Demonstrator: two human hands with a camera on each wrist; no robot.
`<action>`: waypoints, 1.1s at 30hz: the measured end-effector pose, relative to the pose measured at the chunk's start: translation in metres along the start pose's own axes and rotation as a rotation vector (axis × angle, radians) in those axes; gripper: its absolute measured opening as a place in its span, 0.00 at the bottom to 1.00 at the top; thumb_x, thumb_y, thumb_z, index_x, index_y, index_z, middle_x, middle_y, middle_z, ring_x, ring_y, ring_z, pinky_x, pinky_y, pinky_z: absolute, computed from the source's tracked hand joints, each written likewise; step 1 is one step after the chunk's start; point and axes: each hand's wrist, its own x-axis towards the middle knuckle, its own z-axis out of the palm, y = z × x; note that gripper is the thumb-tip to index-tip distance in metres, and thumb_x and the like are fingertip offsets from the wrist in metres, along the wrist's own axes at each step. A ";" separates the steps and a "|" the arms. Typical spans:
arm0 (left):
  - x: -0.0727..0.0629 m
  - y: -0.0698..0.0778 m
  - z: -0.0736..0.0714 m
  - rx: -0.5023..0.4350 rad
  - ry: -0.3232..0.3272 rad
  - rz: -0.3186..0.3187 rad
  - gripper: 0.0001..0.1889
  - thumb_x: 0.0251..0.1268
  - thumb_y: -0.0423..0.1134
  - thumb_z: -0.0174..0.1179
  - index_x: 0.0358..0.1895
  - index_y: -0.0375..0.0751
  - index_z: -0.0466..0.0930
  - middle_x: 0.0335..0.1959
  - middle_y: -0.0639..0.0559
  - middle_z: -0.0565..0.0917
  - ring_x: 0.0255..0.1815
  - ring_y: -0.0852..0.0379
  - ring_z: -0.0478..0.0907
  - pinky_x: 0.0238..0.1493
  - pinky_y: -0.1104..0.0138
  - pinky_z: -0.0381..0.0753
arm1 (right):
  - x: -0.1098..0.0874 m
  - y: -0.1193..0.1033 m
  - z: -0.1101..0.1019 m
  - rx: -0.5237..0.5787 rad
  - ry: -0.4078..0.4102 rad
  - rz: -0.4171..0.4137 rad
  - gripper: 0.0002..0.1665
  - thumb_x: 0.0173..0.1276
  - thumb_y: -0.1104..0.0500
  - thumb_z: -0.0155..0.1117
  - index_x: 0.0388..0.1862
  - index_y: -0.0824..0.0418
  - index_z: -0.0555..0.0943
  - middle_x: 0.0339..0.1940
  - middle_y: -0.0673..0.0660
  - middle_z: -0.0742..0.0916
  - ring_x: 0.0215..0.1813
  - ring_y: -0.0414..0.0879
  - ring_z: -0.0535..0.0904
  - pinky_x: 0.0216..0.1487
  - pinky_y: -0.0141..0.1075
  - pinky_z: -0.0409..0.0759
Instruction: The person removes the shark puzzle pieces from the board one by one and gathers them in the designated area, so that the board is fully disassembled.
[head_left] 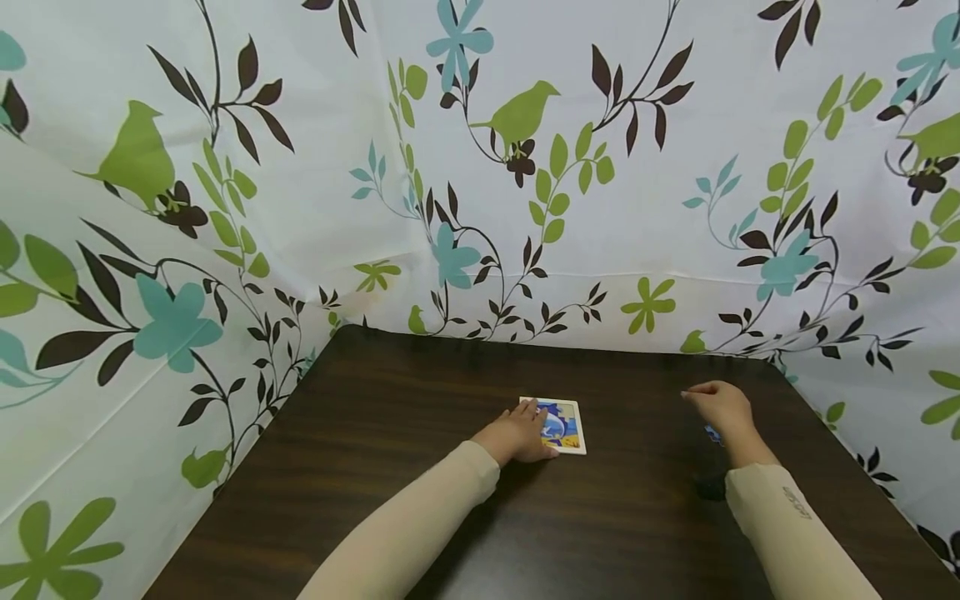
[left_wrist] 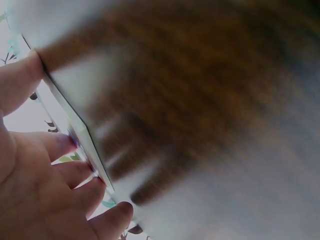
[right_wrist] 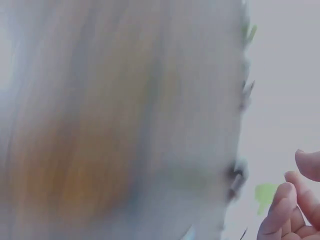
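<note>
A small jigsaw puzzle (head_left: 567, 425) with a white frame and a blue, yellow and purple picture lies on the dark table. My left hand (head_left: 522, 432) rests on its left side, fingers spread over the picture and thumb at the near edge. In the left wrist view the fingertips and thumb of that hand (left_wrist: 65, 170) meet the edge of the puzzle board (left_wrist: 75, 120). Over the right of the table hovers my right hand (head_left: 725, 410), fingers loosely bent. No object shows between thumb and fingers in the right wrist view (right_wrist: 287, 205). Partly behind that wrist lies a blue puzzle piece (head_left: 712, 434).
The dark wood-grain table (head_left: 420, 392) reaches back to a white curtain (head_left: 645, 208) printed with leaves, birds and flowers, which also runs along the left and right sides. A small dark shape (head_left: 711, 486) sits beside the right sleeve cuff.
</note>
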 end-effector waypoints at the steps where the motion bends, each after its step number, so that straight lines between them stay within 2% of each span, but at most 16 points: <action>1: 0.000 0.000 0.000 0.000 0.000 -0.002 0.45 0.67 0.67 0.54 0.80 0.51 0.50 0.83 0.51 0.47 0.83 0.53 0.44 0.80 0.55 0.51 | -0.001 -0.012 0.005 0.005 -0.010 -0.040 0.30 0.73 0.48 0.57 0.58 0.73 0.78 0.57 0.76 0.79 0.53 0.69 0.77 0.47 0.56 0.79; 5: 0.000 -0.001 0.001 0.011 0.003 -0.009 0.45 0.66 0.67 0.54 0.80 0.51 0.51 0.83 0.51 0.48 0.83 0.53 0.45 0.80 0.55 0.51 | -0.004 -0.054 0.038 0.031 -0.074 -0.143 0.23 0.73 0.52 0.59 0.53 0.70 0.82 0.46 0.70 0.86 0.44 0.58 0.82 0.38 0.46 0.80; 10: 0.000 -0.001 0.004 0.008 0.006 -0.014 0.45 0.66 0.67 0.54 0.80 0.50 0.51 0.83 0.51 0.48 0.83 0.52 0.45 0.80 0.55 0.52 | -0.011 -0.095 0.087 0.053 -0.139 -0.157 0.13 0.69 0.57 0.63 0.43 0.66 0.87 0.37 0.62 0.88 0.39 0.51 0.82 0.36 0.40 0.79; 16: 0.003 -0.001 0.005 0.020 0.009 0.001 0.45 0.66 0.68 0.53 0.80 0.50 0.52 0.83 0.51 0.48 0.83 0.52 0.45 0.79 0.54 0.53 | -0.017 -0.119 0.126 -0.019 -0.156 -0.171 0.10 0.64 0.59 0.66 0.37 0.64 0.88 0.38 0.61 0.88 0.40 0.52 0.82 0.43 0.44 0.83; 21: 0.003 0.000 0.005 0.026 0.005 0.011 0.45 0.67 0.68 0.52 0.80 0.50 0.50 0.83 0.50 0.47 0.83 0.52 0.45 0.79 0.54 0.52 | -0.019 -0.123 0.142 -0.059 -0.137 -0.150 0.09 0.65 0.60 0.66 0.38 0.64 0.88 0.39 0.61 0.87 0.40 0.53 0.82 0.45 0.47 0.83; 27: 0.001 0.001 0.002 0.020 -0.002 0.004 0.45 0.67 0.67 0.52 0.81 0.51 0.50 0.83 0.51 0.47 0.83 0.53 0.44 0.80 0.54 0.52 | -0.024 -0.129 0.143 -0.078 -0.118 -0.172 0.09 0.64 0.61 0.67 0.39 0.66 0.86 0.39 0.61 0.87 0.40 0.53 0.82 0.44 0.48 0.82; 33: -0.002 0.002 0.000 0.013 0.000 0.003 0.45 0.67 0.67 0.53 0.81 0.51 0.50 0.83 0.51 0.47 0.83 0.53 0.44 0.80 0.54 0.52 | -0.025 -0.130 0.147 -0.046 -0.126 -0.150 0.10 0.60 0.62 0.69 0.40 0.66 0.85 0.39 0.62 0.87 0.40 0.53 0.81 0.45 0.47 0.82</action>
